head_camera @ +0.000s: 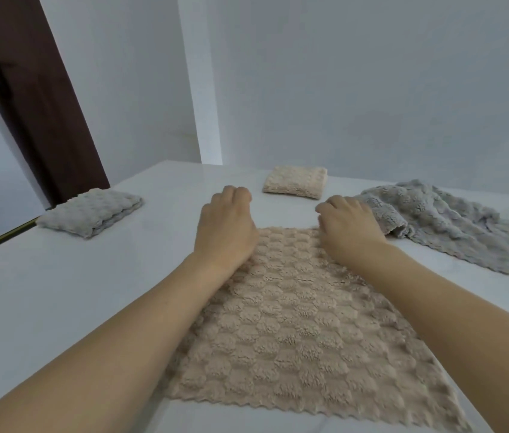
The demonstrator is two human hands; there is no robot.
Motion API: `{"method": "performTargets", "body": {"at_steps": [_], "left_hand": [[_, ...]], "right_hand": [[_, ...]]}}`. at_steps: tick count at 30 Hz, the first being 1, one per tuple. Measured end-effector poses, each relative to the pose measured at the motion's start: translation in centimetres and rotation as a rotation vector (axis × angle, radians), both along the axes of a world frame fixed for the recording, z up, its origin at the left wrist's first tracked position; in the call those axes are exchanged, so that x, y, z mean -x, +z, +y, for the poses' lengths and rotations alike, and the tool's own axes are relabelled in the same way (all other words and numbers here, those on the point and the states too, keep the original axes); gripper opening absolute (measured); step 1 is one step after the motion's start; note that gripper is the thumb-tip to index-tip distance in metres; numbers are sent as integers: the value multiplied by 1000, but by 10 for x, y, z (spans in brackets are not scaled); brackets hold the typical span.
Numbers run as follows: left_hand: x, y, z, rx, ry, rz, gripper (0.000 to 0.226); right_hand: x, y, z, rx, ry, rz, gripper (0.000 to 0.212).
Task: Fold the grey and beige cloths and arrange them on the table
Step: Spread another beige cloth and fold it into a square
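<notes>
A beige cloth lies spread flat on the white counter. The left hand and right hand have fingers curled at its far corners, apparently pinching them. Beyond sit a folded beige cloth, a folded grey cloth at left, and loose grey cloths at right.

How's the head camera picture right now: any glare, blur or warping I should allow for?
Head view: soft, even light, only faint shadows under the hands, no glare on the white table. Wide-angle warping tilts the walls and door frame. The spread beige cloth shows sharp texture; the left hand and right hand look slightly soft.
</notes>
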State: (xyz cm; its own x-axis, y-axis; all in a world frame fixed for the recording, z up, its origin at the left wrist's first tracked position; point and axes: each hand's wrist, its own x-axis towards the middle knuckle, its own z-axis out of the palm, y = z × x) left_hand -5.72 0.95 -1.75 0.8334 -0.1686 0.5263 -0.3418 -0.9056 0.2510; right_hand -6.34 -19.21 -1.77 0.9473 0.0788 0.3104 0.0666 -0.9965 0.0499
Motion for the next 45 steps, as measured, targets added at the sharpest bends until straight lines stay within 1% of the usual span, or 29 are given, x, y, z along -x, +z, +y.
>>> {"method": "performTargets", "body": {"at_steps": [1, 2, 3, 4, 5, 6, 8, 13, 16, 18, 20, 21, 23, 25, 27, 31, 34, 36, 37, 39, 41, 42, 45], "left_hand": [[3, 1, -8, 65, -72, 75, 42], [7, -1, -15, 126, -131, 184, 42], [8, -8, -19, 144, -170, 287, 41], [7, -17, -21, 113, -187, 365, 42], [6, -26, -22, 22, -178, 422, 45], [4, -33, -21, -95, -162, 459, 50], [0, -38, -18, -224, -134, 499, 58], [1, -35, 1, -292, -113, 528, 61], [1, -35, 26, -279, -45, 562, 61], [2, -30, 35, -325, 20, 585, 63], [9, -19, 32, -344, 73, 549, 63], [18, -13, 25, -313, 61, 505, 62], [41, -9, 6, -230, -36, 429, 60], [65, -19, -10, -229, -142, 444, 59], [76, -32, -10, -284, -156, 507, 60], [73, -35, 20, -312, -111, 529, 61], [75, -34, 43, -310, -20, 565, 61], [79, -27, 46, -345, 58, 537, 63], [83, -22, 41, -327, 68, 503, 63], [100, -14, 23, -226, -1, 441, 61], [121, -20, 6, -183, -133, 427, 61], [131, -27, 2, -214, -172, 447, 62], [137, -39, 11, -301, -166, 502, 62]], "right_hand": [[4, 2, 7, -91, 27, 25, 37], [10, 2, 14, -193, 43, 87, 41], [14, -1, 18, -273, 54, 170, 46], [17, -8, 21, -294, 60, 250, 50], [19, -16, 21, -268, 55, 313, 54], [19, -24, 19, -233, 47, 356, 56], [16, -33, 15, -203, 23, 386, 57], [20, -31, 2, -190, -22, 383, 58], [28, -30, -19, -173, -88, 401, 59], [32, -27, -27, -168, -146, 414, 60], [38, -18, -23, -127, -170, 374, 61], [43, -13, -16, -117, -146, 321, 61], [57, -7, 2, -155, -40, 227, 60], [74, -13, 19, -218, 60, 263, 59], [88, -27, 25, -205, 76, 348, 59], [96, -30, 4, -169, 2, 392, 59], [104, -27, -17, -168, -145, 409, 60], [114, -20, -22, -131, -244, 387, 60], [119, -15, -18, -103, -252, 344, 61], [131, -9, 1, -117, -168, 245, 60], [148, -17, 24, -161, -46, 222, 60], [157, -24, 32, -177, -18, 250, 59], [166, -38, 25, -196, -24, 325, 59]]}}
